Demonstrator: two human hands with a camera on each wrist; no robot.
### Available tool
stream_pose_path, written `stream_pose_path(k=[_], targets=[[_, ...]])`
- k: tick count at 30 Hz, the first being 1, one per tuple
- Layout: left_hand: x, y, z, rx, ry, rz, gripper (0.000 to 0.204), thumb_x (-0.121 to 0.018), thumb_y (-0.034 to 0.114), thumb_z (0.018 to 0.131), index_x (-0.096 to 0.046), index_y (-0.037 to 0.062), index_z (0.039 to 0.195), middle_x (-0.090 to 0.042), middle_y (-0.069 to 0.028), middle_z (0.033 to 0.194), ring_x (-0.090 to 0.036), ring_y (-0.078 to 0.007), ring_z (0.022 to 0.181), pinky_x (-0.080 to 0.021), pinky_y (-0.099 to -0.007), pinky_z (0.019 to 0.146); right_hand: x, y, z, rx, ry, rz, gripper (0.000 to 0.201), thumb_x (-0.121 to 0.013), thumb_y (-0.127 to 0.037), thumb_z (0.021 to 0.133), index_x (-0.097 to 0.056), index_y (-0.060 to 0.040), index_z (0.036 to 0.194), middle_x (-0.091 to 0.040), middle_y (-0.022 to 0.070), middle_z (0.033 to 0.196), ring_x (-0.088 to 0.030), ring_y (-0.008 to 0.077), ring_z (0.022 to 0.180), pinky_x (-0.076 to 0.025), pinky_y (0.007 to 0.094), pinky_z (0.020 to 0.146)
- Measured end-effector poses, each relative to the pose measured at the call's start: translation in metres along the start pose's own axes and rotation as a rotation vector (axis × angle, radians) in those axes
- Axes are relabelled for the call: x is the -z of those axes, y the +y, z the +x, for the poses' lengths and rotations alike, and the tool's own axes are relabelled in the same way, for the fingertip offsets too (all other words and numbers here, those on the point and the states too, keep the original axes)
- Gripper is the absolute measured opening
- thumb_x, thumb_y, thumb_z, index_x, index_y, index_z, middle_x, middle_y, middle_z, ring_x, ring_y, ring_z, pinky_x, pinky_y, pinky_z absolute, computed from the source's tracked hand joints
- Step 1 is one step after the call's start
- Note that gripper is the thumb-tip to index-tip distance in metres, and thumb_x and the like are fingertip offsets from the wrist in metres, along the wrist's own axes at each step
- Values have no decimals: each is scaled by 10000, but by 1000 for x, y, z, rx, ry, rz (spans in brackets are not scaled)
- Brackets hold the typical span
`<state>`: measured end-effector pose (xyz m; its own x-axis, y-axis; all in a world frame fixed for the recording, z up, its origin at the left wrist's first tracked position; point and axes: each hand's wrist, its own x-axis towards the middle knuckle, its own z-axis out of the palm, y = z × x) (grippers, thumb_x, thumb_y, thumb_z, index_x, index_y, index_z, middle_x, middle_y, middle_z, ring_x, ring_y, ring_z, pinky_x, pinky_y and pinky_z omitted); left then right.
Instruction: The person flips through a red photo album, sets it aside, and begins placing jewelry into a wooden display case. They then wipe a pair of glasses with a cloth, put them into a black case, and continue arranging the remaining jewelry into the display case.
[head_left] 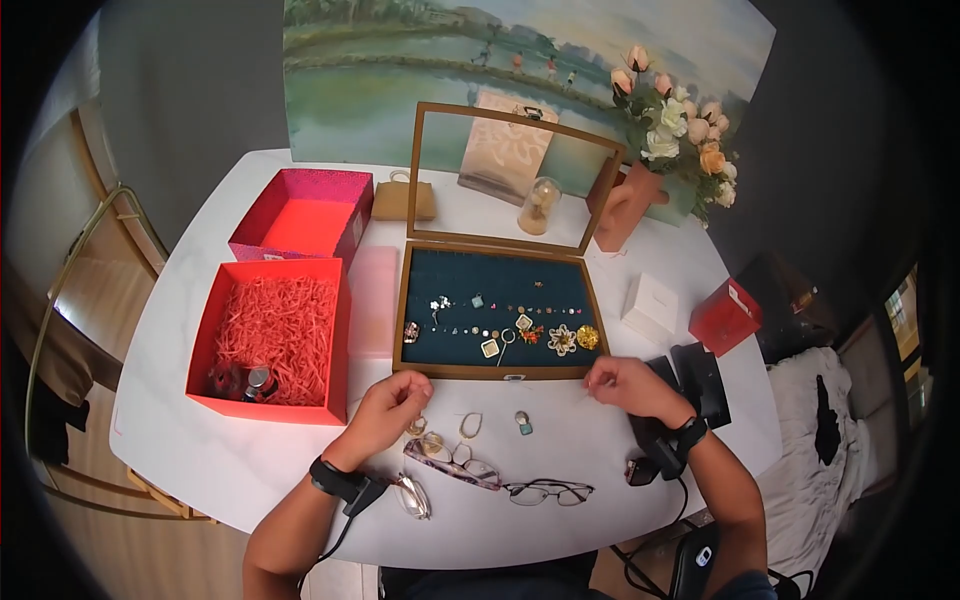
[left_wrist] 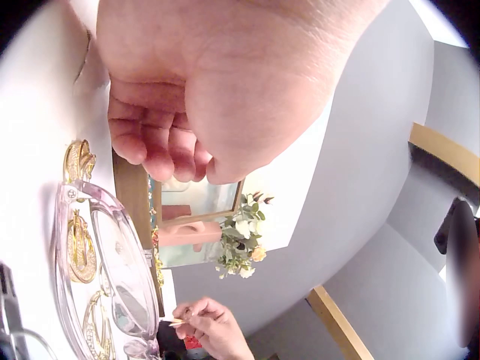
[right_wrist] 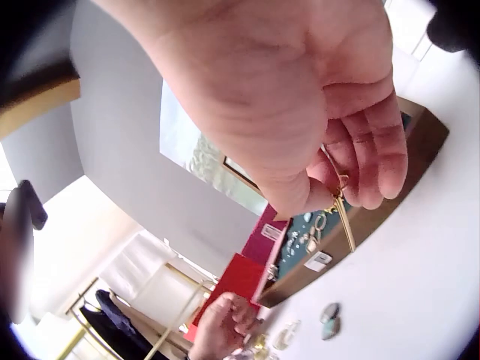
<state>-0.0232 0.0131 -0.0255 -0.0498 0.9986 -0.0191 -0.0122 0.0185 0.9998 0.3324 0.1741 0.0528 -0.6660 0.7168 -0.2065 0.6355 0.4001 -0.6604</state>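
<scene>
My right hand (head_left: 640, 390) (right_wrist: 292, 97) pinches a thin gold piece of jewellery (right_wrist: 346, 225) between thumb and fingers, just off the front right corner of the wooden jewellery case (head_left: 455, 373). The case stands with its glass lid up; rings, studs and brooches lie on its dark lining. My left hand (head_left: 388, 415) (left_wrist: 217, 82) is near the front left corner, fingers loosely curled, with nothing visible in it. Gold hoops (head_left: 470, 426) (left_wrist: 81, 251) and a turquoise piece (head_left: 524, 423) (right_wrist: 330, 321) lie on the table between the hands.
Pink-framed glasses (head_left: 455, 466), dark-framed glasses (head_left: 549, 492) and a silver item (head_left: 411, 497) lie in front. Left are a red box with shredded paper (head_left: 270, 325) and a pink box (head_left: 302, 228). Black boxes (head_left: 702, 385), a white box (head_left: 650, 303) and a red box (head_left: 724, 316) stand right.
</scene>
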Motion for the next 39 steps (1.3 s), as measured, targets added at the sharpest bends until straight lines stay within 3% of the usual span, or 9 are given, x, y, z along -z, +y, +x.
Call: stream_pose_path(k=[2, 4, 6, 10, 14, 19, 24, 28, 39], targets=[[0, -1, 0, 7, -4, -11, 137, -589, 169, 1013, -611, 33, 1011, -573, 57, 853, -519, -25, 723, -448, -198, 644, 11, 3, 17, 66, 37, 398, 54, -648, -1, 863, -597, -16, 867, -654, 22, 858, -597, 76, 765, -493, 233, 673], [-1, 1, 0, 25, 3, -8, 133, -590, 166, 1014, -612, 34, 1012, -574, 57, 856, -520, -25, 723, -450, -198, 645, 29, 0, 41, 70, 32, 516, 61, -631, 18, 859, -599, -19, 895, -646, 11, 821, -602, 70, 740, -488, 221, 641], [-1, 1, -1, 23, 6, -16, 133, -591, 166, 1014, -611, 34, 1010, -576, 56, 856, -521, -25, 724, -450, -197, 645, 46, -1, 69, 85, 132, 452, 59, -607, 46, 857, -596, -12, 854, -663, 58, 880, -647, 109, 756, -544, 246, 662], [0, -1, -1, 25, 18, -34, 133, -593, 169, 1015, -613, 39, 1005, -577, 56, 848, -524, -24, 721, -449, -196, 644, 65, 8, 124, 128, 192, 291, 46, -644, 2, 846, -602, -15, 854, -629, 12, 776, -598, 73, 685, -507, 228, 614], [1, -3, -1, 22, 20, -22, 133, -593, 172, 1015, -616, 42, 1002, -574, 59, 830, -519, -20, 714, -441, -193, 637, 72, 26, 159, 114, 142, 215, 66, -662, -33, 845, -603, -14, 824, -650, 38, 790, -630, 93, 704, -527, 240, 607], [1, -6, 0, 19, 14, 1, 142, -599, 176, 1013, -621, 36, 1004, -551, 64, 791, -468, -14, 690, -402, -199, 602, 75, 24, 174, -72, -51, 347, 99, -663, -87, 868, -603, -24, 820, -651, 36, 773, -655, 109, 713, -539, 236, 607], [-1, -8, 0, 17, 28, 29, 148, -605, 178, 1009, -625, 31, 1001, -546, 61, 780, -451, -17, 682, -395, -207, 595, 63, 56, 206, -61, -34, 182, 92, -677, -110, 863, -649, -27, 837, -668, 25, 772, -661, 113, 723, -531, 246, 618], [1, -6, 0, 15, 31, 39, 150, -606, 174, 1007, -624, 26, 1004, -553, 54, 780, -460, -25, 684, -402, -214, 600, 54, 58, 209, 144, 35, -98, 76, -701, -92, 852, -688, -24, 881, -680, 18, 799, -629, 105, 746, -509, 259, 677], [3, -7, 1, 23, 22, 19, 145, -598, 161, 1009, -618, 18, 1013, -564, 48, 794, -479, -21, 691, -410, -206, 605, 48, 42, 184, 167, 158, -177, 233, -772, -106, 816, -680, -21, 1012, -666, 82, 899, -623, 155, 778, -513, 299, 708]])
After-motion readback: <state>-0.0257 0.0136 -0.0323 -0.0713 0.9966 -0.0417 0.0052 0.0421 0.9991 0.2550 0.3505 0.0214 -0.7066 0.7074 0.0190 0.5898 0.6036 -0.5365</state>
